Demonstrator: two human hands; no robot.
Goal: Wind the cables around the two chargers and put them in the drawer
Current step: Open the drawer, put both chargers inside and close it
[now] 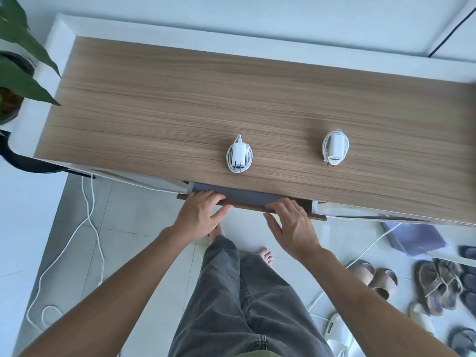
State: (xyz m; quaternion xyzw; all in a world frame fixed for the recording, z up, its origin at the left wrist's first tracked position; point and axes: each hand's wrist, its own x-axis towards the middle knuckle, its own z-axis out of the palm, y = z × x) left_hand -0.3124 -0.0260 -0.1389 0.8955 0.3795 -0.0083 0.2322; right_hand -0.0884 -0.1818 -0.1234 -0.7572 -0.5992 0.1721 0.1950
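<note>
Two white chargers lie on the wooden cabinet top [180,99], each with its cable wound around it. The left charger [238,155] lies near the front edge, prongs toward me. The right charger [335,147] lies further right. Below the front edge, the drawer [247,195] stands open a small way and shows a grey bottom. My left hand [201,215] grips the left part of the drawer's dark wooden front, fingers over its top edge. My right hand [293,224] grips the right part of the same front.
A potted plant [18,60] stands at the left end. White cables [90,222] trail over the tiled floor on the left. Several sandals [432,287], a white power strip [337,331] and a purple box [417,235] lie on the floor at the right.
</note>
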